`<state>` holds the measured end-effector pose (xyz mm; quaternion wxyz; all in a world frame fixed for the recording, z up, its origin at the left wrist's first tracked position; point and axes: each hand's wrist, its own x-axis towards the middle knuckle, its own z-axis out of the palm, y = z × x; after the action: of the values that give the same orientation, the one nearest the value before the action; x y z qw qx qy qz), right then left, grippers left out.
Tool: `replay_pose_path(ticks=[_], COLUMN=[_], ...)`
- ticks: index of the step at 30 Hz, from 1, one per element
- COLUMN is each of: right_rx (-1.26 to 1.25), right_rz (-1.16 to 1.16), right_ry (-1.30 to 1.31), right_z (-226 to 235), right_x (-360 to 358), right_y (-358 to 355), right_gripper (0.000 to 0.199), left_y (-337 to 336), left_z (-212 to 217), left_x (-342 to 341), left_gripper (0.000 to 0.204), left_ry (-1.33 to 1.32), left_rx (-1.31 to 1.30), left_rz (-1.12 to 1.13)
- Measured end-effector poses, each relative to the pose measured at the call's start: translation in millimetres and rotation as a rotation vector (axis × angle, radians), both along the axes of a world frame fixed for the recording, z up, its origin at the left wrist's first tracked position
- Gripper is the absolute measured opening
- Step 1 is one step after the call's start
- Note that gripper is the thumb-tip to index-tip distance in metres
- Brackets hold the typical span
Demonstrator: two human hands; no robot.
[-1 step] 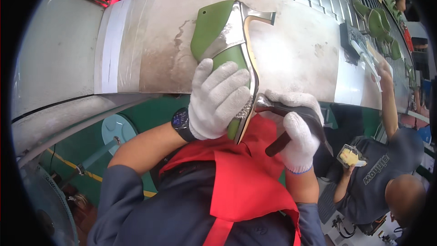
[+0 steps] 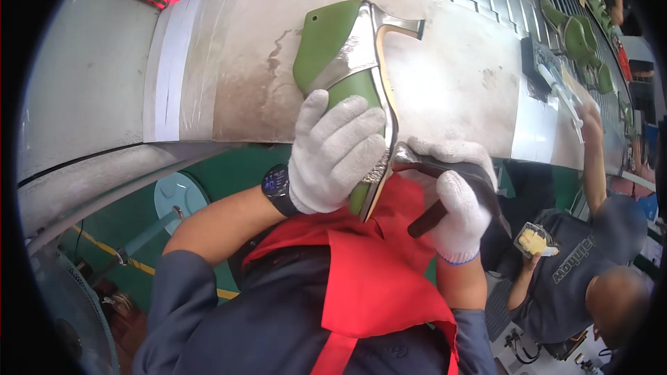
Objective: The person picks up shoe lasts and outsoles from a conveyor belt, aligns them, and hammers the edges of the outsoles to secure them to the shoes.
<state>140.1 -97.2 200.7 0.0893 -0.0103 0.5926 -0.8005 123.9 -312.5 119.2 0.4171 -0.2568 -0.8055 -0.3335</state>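
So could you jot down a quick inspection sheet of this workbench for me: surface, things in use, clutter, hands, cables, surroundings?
Surface: pale, stained bench, taped white strips near both ends.
Job's things: green high-heeled shoe with silver sole edge; dark tool at its toe.
Clutter: more green shoes at far right.
Hands: both in white gloves; left hand grips the shoe, right hand grips the tool.
Cables: nothing seen.
Surroundings: co-worker seated at right; green floor below.
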Motion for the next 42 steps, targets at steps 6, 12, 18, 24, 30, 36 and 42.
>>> replay_pose_path(ticks=[6,12,18,24,30,36,42], right_rx=[0.054,0.51,0.409,0.423,0.124,0.213,0.565], right_rz=[0.062,0.353,0.278,0.313,0.141,0.083,0.2], right_ry=[-0.004,0.323,0.294,0.516,0.145,0.039,-0.163], right_z=[37,62,58,34,41,54,65], right_x=[-28,-37,-11,42,38,-7,-56], right_y=[-5,2,-13,-17,3,-12,-3], right_gripper=[0.028,0.034,0.029,0.041,0.042,0.04,0.027], left_y=[-5,-9,-9,-5,-8,-11,-9], left_z=[2,4,6,6,3,6,-6], left_x=[1,5,4,1,1,3,1], left_gripper=[0.041,0.043,0.041,0.038,0.041,0.04,0.038], left_ry=[-0.051,-0.109,-0.046,-0.052,-0.043,-0.112,-0.055], left_rx=[-0.006,-0.058,-0.029,0.021,-0.006,-0.075,0.003], left_rz=[-0.042,-0.024,0.015,-0.014,-0.031,-0.082,-0.076])
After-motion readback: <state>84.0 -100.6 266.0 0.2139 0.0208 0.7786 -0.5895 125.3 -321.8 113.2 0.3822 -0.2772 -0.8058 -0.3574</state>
